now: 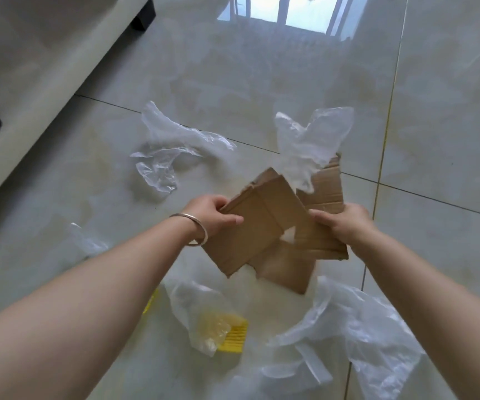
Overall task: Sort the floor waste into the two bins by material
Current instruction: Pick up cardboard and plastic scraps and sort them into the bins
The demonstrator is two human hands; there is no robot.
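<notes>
My left hand [214, 216], with a metal bangle on its wrist, grips the left edge of a brown cardboard piece [254, 223] held above the floor. My right hand [341, 223] grips a second cardboard piece [318, 239] that overlaps the first on its right side. Under them a third cardboard piece [286, 269] lies on the tiles. Another one [327, 187] lies further away, partly covered by a clear plastic bag [308, 142]. No bin is in view.
Clear plastic bags lie around on the glossy tile floor: one at the left [169, 145], one near my left forearm [87, 241], one over a yellow plastic item [227, 332], a large one at the lower right [360, 333]. A pale sofa base [45, 76] runs along the left.
</notes>
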